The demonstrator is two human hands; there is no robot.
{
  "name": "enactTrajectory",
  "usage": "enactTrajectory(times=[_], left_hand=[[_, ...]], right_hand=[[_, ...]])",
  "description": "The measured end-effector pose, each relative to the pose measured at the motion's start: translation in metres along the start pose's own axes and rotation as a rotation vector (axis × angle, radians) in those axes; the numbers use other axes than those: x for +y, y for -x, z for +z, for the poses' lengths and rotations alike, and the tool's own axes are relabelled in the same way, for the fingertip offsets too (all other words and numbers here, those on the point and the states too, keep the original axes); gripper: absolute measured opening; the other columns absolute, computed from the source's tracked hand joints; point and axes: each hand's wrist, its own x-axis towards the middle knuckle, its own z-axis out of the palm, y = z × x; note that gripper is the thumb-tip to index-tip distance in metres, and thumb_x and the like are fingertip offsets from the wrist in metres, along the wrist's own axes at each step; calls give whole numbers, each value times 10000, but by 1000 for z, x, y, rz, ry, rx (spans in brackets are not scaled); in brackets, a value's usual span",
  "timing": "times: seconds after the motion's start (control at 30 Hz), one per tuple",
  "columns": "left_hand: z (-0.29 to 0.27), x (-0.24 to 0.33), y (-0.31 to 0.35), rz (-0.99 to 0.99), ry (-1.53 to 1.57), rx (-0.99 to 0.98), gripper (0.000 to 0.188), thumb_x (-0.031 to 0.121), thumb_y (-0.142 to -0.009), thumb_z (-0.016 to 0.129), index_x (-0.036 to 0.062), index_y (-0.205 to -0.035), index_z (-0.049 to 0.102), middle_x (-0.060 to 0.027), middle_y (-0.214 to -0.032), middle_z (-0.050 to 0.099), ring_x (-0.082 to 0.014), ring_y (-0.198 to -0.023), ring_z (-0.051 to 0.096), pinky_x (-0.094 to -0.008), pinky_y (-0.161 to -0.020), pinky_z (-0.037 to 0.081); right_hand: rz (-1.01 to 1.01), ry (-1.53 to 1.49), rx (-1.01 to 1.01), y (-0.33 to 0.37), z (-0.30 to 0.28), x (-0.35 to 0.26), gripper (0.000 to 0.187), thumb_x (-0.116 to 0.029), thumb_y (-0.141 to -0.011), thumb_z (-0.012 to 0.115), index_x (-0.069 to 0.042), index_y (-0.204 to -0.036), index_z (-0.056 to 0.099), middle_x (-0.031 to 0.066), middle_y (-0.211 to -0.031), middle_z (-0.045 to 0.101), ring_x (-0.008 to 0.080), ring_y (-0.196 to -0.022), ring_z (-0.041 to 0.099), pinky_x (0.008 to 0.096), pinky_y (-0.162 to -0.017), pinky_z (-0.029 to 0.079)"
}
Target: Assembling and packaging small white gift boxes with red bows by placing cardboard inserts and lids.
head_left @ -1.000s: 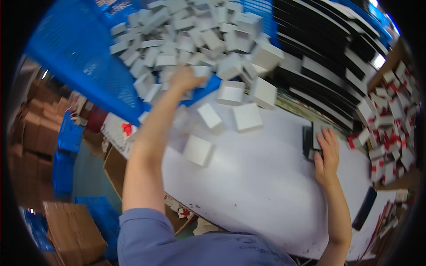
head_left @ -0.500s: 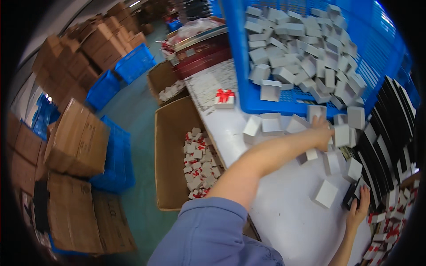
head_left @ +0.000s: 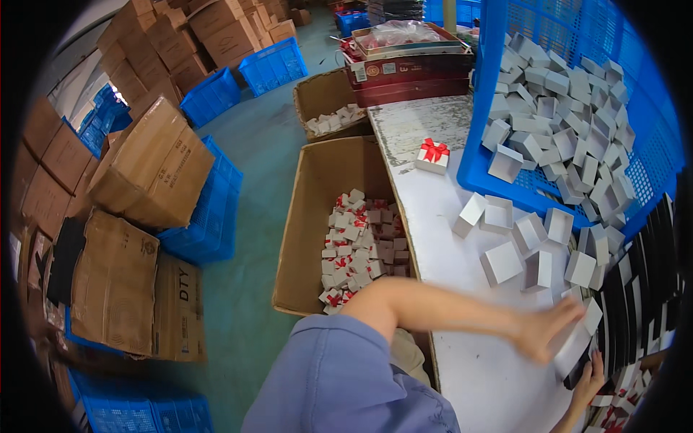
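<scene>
My left hand point(head_left: 546, 330) reaches across the white table, blurred, with its fingers stretched out beside a small white open box point(head_left: 572, 351). I cannot tell whether it touches that box. At the table's right edge, my right hand point(head_left: 592, 377) is curled at a thin black piece point(head_left: 573, 376), partly hidden by the hand and the white box. Several small white box halves, such as this one point(head_left: 501, 263), lie scattered just beyond my left hand. Farther off on the table sits a closed white gift box point(head_left: 432, 156) with a red bow.
A tilted blue crate point(head_left: 485, 137) full of white box halves stands at the back right. Black strips point(head_left: 642, 289) are stacked along the right. Left of the table, a cardboard carton point(head_left: 296, 238) contains red-bowed boxes. A dark red carton point(head_left: 411, 81) sits at the table's far end.
My left hand has come back from the white boxes near the crate toward my right hand. My right hand stays by the black piece. The whole view has shifted.
</scene>
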Motion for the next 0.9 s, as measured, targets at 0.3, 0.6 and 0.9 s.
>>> enactTrajectory(times=[0.3, 0.6, 0.9], left_hand=[[13, 36, 102, -378, -139, -298, 1016, 118, -471, 683, -65, -1323, 162, -239, -1162, 369, -386, -1084, 372, -434, -954, 270], [2, 41, 103, -94, -185, -508, 1123, 413, -530, 772, -67, -1358, 183, -219, -1283, 339, -340, -1138, 358, -436, -938, 276], [6, 33, 91, 156, -202, -560, 699, 341, -692, 693, 115, -1293, 419, -60, -1368, 371, -319, -1135, 397, -436, -858, 371]], right_hand=[[-649, 170, 257, 81, 33, -105, 137, -68, -769, 627, -59, -896, 680, 144, -832, 575, 309, -712, 541, 386, -576, 415], [-575, -64, -326, 112, 54, -163, 194, 7, -635, 618, -31, -822, 648, 92, -716, 505, 276, -654, 493, 358, -564, 387], [185, -228, 31, 137, 0, -82, 222, -86, -750, 563, 17, -944, 593, 151, -981, 605, 276, -936, 568, 338, -827, 432]])
